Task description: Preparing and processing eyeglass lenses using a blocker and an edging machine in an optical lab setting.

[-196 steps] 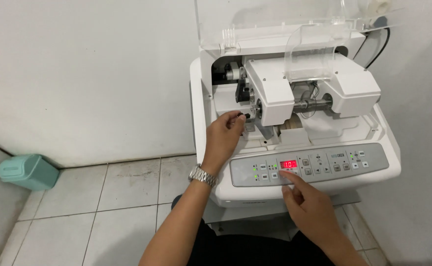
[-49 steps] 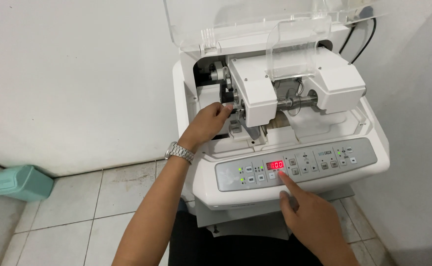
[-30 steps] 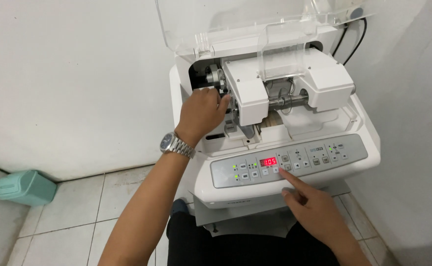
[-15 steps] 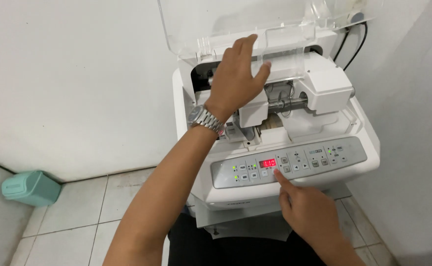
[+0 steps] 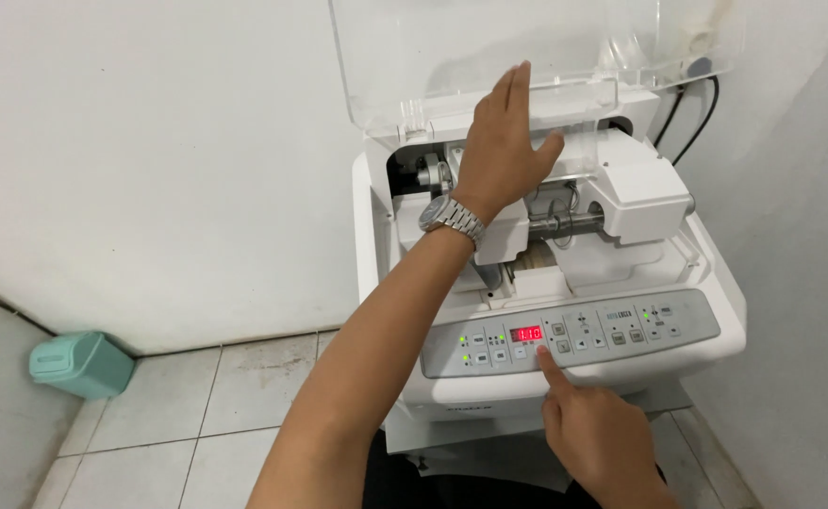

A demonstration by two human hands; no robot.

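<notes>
Reaching left hand (image 5: 501, 151) flat toward clear lid (image 5: 452, 57).

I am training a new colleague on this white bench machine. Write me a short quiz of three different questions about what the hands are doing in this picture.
1. True or false: the left hand is raised with its fingers spread at the clear lid, which stands open.
2. Multiple choice: the right hand points its index finger at
A. the teal bin on the floor
B. the grey control panel, just below the red display
C. the black cables
3. Fill in: on the left wrist sits a metal ____.

Key
1. True.
2. B.
3. Wristwatch.
</notes>
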